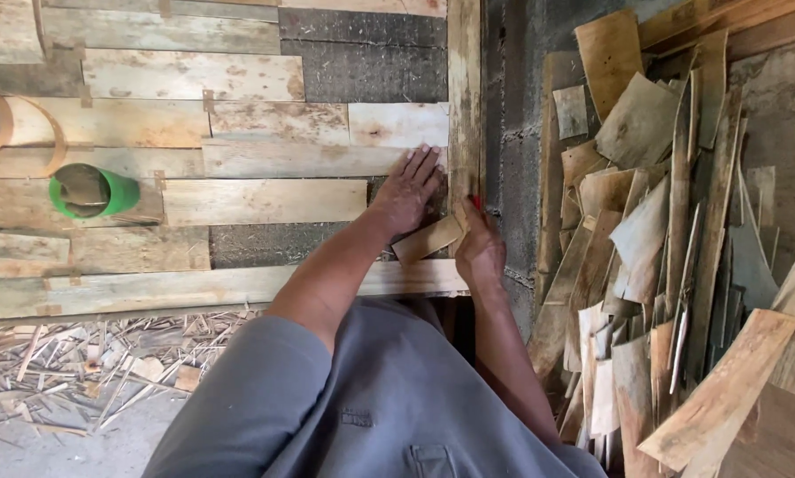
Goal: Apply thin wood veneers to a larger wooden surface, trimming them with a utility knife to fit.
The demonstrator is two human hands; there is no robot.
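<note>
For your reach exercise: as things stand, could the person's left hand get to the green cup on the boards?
Probably yes. The left hand lies flat on the boards, and the green cup lies further left on the same surface, with only bare wood between.

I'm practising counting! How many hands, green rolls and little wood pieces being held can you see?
Hands: 2, left hand flat on the wood, right hand
Green tape roll: 1
Small wood strip under the hands: 1
Total: 4
</note>
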